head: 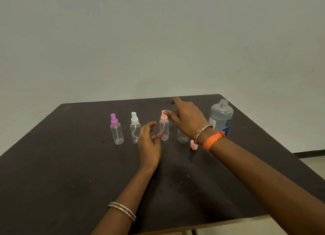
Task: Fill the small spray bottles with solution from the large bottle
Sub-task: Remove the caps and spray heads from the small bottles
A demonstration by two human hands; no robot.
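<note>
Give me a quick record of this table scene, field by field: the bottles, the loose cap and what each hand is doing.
large bottle: uncapped, upright, far right of table
purple-top bottle: capped, looks empty
white-top bottle: capped, looks empty
pink-top bottle: spray head on
fourth small bottle: partly hidden behind right wrist, top not visible
pink cap: lying loose on table by the fourth bottle
left hand: open, holding nothing, near pink-top bottle
right hand: open, thumb at the pink spray head

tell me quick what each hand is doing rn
Left hand: open, holding nothing.
Right hand: open, holding nothing, above the pink-topped spray bottle.
</note>
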